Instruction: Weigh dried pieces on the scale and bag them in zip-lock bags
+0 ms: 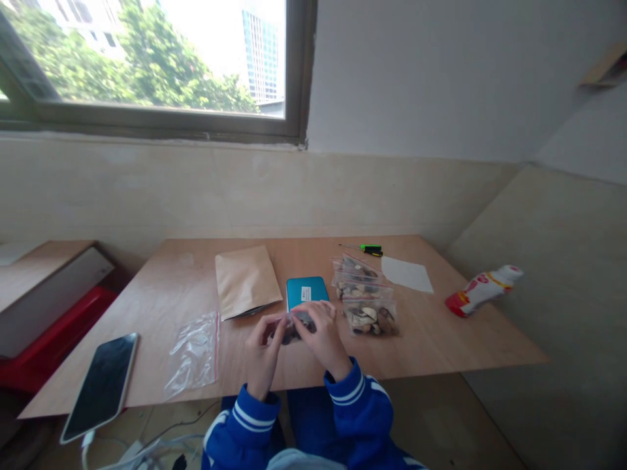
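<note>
Between both hands, over the near middle of the table, is a small clear zip bag (292,331) with dark, stone-like pieces inside. My left hand (264,344) pinches its upper edge from the left. From the right, my right hand (319,331) has thumb and fingers closed on the same edge, partly covering the bag. Just behind the hands lies a blue box (307,290) with a white label. To the right sit several filled zip bags (371,318) holding pale and brown pieces. Left of my hands lie clear plastic bags (193,352) with a red zip line.
A brown kraft pouch (247,281) lies at the back left. A tablet (102,385) with a plugged-in cable overhangs the left front edge. Screwdrivers (371,249), white paper (406,274) and a red-and-white bottle (482,292) are on the right side of the wooden table (441,346).
</note>
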### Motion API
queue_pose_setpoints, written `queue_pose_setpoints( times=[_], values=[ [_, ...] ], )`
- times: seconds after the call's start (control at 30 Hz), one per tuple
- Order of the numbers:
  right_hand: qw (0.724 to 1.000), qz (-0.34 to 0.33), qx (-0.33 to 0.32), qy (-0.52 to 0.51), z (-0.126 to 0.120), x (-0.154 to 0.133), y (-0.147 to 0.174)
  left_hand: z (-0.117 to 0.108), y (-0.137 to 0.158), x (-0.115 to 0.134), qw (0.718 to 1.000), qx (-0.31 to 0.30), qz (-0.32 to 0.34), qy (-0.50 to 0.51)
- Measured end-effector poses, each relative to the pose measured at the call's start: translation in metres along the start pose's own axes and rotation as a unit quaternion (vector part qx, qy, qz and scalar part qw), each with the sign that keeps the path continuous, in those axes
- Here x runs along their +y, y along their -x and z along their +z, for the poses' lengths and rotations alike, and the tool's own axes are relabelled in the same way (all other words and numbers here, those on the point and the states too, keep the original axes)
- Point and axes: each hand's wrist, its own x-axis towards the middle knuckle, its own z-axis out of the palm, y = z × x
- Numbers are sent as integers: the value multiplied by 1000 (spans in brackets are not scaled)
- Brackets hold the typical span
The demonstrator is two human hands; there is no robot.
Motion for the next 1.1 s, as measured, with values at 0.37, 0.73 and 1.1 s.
queue_pose_setpoints(
  times=[0.37, 0.73, 1.1],
  values=[
    [999, -32, 0, -28, 3, -14, 0, -11, 4, 12, 995, 22, 47, -85],
    [999, -35, 7, 18, 1, -16, 2, -5, 2, 18, 993, 29, 65, -97],
    [998, -50, 28, 22, 2, -12, 3, -5, 4, 17, 997, 34, 40, -54]
  ],
)
